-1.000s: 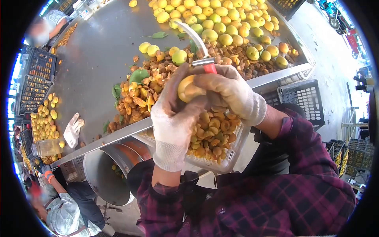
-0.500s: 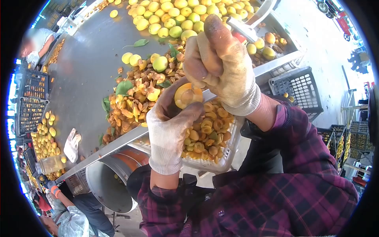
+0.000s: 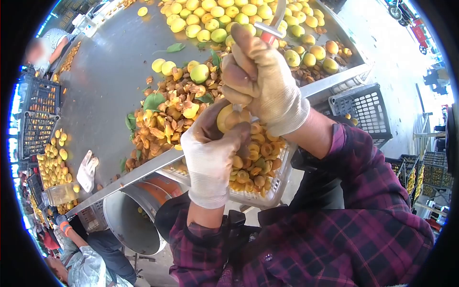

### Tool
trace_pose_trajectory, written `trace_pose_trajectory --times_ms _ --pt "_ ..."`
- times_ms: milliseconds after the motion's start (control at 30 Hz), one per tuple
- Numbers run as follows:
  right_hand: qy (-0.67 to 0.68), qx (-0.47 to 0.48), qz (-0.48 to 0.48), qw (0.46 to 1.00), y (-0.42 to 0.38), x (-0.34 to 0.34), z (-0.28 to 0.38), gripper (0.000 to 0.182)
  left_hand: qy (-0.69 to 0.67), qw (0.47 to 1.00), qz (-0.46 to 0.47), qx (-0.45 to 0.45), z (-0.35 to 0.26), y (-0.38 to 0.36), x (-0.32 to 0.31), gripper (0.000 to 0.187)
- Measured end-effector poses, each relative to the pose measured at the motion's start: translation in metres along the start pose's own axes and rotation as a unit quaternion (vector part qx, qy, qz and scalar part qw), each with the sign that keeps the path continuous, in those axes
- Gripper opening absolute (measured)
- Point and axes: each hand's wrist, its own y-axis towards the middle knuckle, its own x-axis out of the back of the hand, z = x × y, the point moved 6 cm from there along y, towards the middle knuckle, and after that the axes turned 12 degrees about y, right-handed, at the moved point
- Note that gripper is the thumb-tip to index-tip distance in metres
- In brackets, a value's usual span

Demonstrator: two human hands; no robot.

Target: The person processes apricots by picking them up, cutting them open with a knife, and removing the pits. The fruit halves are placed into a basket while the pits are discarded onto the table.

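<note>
My left hand (image 3: pixel 213 148), in a stained white glove, is closed round a cut yellow apricot (image 3: pixel 228 119), its inner side partly showing. My right hand (image 3: pixel 265 81), gloved too, is a fist on a knife; a narrow strip of its blade (image 3: pixel 254 118) shows below the fist at the apricot. Above the thumb, a red handle end (image 3: pixel 267 37) with a metal crosspiece and curved bar sticks out. Just below both hands, a white plastic basket (image 3: pixel 282 184) holds apricot halves (image 3: pixel 256 167). Beside my left hand, a heap of brown pits and scraps (image 3: pixel 167 112) lies on the metal table (image 3: pixel 110 71).
Whole yellow apricots (image 3: pixel 205 19) are piled at the table's far side. A white glove (image 3: pixel 87 171) lies near the left edge. A metal bucket (image 3: pixel 131 222) lies on its side below. A black crate (image 3: pixel 363 112) stands right. Other people (image 3: pixel 52 45) work at the left.
My right hand has shifted left and slightly down with the knife, closer over the apricot. More of the blade is hidden now. The view has moved slightly.
</note>
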Motion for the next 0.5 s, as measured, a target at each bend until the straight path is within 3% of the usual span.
trace_pose_trajectory --times_ms 33,100,200,267,300,333,400,500 --pt "0.002 -0.001 -0.001 1.0 0.0 0.0 -0.003 0.049 0.029 0.999 -0.018 -0.009 0.003 0.003 0.002 0.045" --pt "-0.003 -0.014 -0.107 0.994 -0.001 0.015 -0.011 0.041 0.061 0.997 -0.036 -0.016 0.001 0.004 0.003 0.044" --pt "0.072 -0.064 -0.105 0.99 0.003 0.024 -0.014 0.037 0.12 0.991 -0.05 -0.014 -0.007 0.003 -0.001 0.041" --pt "0.072 -0.038 -0.161 0.984 0.004 0.025 -0.012 0.036 0.306 0.936 -0.092 -0.148 -0.019 0.0 -0.004 0.043" --pt "0.066 -0.049 -0.192 0.978 0.003 0.027 -0.012 0.035 0.344 0.907 -0.106 -0.22 -0.022 0.0 -0.006 0.044" --pt "0.061 -0.06 -0.222 0.971 0.003 0.031 -0.013 0.034 0.345 0.907 -0.105 -0.219 -0.016 0.005 -0.006 0.044" --pt "0.063 -0.066 -0.235 0.968 0.005 0.035 -0.012 0.039 0.417 0.838 -0.133 -0.325 -0.021 0.003 -0.013 0.035" --pt "0.072 -0.064 -0.28 0.955 0.009 0.038 -0.009 0.047 0.479 0.807 -0.14 -0.314 -0.023 0.003 -0.019 0.032"
